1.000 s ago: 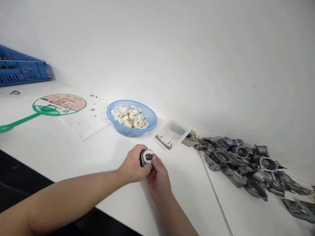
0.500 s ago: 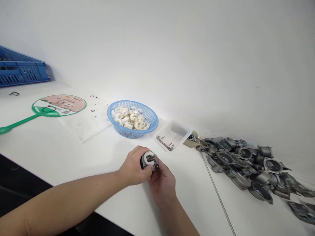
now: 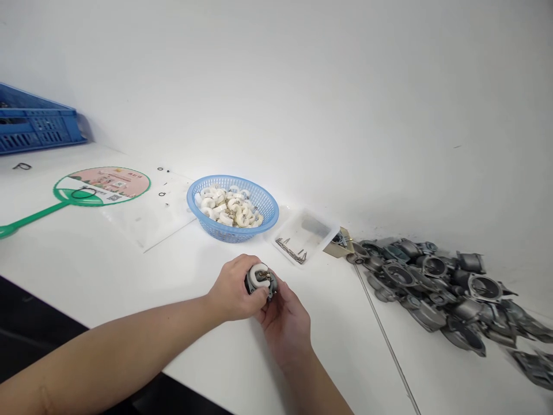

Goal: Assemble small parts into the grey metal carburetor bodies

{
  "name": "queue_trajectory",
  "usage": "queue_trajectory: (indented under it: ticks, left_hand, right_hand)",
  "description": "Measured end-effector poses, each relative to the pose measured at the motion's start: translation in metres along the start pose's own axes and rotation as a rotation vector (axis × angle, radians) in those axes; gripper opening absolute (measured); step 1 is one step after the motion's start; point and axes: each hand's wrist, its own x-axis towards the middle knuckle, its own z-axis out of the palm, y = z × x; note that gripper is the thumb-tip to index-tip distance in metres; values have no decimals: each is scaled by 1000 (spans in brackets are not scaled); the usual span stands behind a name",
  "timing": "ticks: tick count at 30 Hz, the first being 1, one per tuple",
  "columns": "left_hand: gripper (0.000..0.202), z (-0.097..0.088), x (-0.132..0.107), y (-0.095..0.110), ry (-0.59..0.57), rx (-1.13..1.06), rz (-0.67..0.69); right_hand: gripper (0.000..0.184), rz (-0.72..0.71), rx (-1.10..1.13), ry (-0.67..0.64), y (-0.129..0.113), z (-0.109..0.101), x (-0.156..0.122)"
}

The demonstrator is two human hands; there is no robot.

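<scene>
While the left hand (image 3: 235,288) and right hand (image 3: 287,329) stay near the table's front edge (image 3: 52,305), their fingers (image 3: 259,294) grip a metal carburetor body (image 3: 260,280). A blue basket (image 3: 220,232) of white rings sits just past them.

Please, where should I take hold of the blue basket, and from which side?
Grip the near rim of the blue basket and come from your side of the table, probably with your right hand. The round rim makes a raised edge above the white rings, so fingers can likely hook it without touching them.
</scene>
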Motion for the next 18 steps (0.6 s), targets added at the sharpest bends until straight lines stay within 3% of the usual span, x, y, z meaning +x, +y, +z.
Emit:
queue_trajectory:
  ticks: [6, 10, 18]
  left_hand:
    - [29, -3, -3, 3, 86, -4, 259]
    - [27, -7, -3, 9, 105, 7, 324]
    - [28, -8, -3, 15, 105, 46, 378]
  right_hand:
    - [38, -86, -45, -131, 1, 1, -8]
    - [40, -116, -53, -168, 3, 2, -12]
    - [44, -159, -103, -106, 5, 5, -13]
